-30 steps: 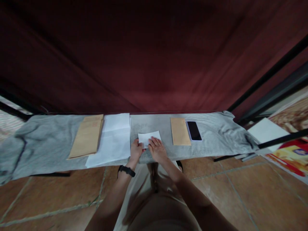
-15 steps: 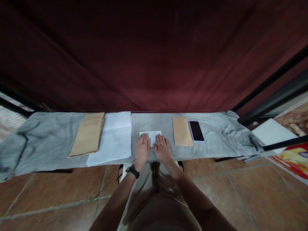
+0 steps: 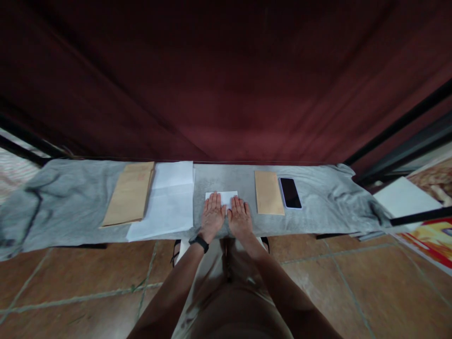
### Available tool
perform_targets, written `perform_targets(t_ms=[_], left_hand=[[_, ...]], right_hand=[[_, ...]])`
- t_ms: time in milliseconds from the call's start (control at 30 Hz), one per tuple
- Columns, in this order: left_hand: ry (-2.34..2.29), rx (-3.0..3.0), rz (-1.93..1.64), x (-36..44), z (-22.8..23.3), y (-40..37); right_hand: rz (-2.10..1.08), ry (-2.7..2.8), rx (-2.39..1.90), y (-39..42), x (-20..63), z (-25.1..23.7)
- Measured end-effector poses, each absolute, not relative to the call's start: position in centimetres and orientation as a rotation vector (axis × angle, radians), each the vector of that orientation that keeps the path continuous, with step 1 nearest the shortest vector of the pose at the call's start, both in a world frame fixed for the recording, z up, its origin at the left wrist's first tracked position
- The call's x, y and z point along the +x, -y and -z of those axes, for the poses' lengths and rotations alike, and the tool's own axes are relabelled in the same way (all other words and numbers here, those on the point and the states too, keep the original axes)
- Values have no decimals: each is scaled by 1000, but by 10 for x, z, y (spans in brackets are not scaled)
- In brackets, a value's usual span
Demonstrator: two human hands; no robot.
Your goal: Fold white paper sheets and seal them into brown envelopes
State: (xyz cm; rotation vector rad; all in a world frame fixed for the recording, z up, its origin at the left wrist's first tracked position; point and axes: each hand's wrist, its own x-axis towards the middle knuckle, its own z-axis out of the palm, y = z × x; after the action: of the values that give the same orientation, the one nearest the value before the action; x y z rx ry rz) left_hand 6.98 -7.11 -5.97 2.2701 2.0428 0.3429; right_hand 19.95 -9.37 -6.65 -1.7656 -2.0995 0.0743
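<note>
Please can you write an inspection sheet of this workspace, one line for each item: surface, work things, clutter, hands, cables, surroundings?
Surface: long table under a wrinkled grey cloth.
Work things: small folded white paper lies flat at the middle, partly under both hands.
Clutter: large brown envelope and white sheets to the left; small brown envelope and dark phone to the right.
Hands: left hand and right hand lie flat, fingers stretched, pressing on the paper; black band on the left wrist.
Cables: nothing seen.
Surroundings: dark red curtain behind; brown tile floor below; white board at far right.
</note>
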Motion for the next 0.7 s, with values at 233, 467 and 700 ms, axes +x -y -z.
perform_targets(t_ms=[233, 467, 700], left_hand=[[-2097, 2198, -500, 57, 64, 85], [-2077, 2239, -389, 55, 59, 84], [-2096, 2222, -410, 56, 62, 84]], right_hand=[[-157, 2143, -1830, 86, 199, 60], [-222, 2318, -1604, 65, 181, 58], [-138, 2263, -1674, 56, 198, 69]])
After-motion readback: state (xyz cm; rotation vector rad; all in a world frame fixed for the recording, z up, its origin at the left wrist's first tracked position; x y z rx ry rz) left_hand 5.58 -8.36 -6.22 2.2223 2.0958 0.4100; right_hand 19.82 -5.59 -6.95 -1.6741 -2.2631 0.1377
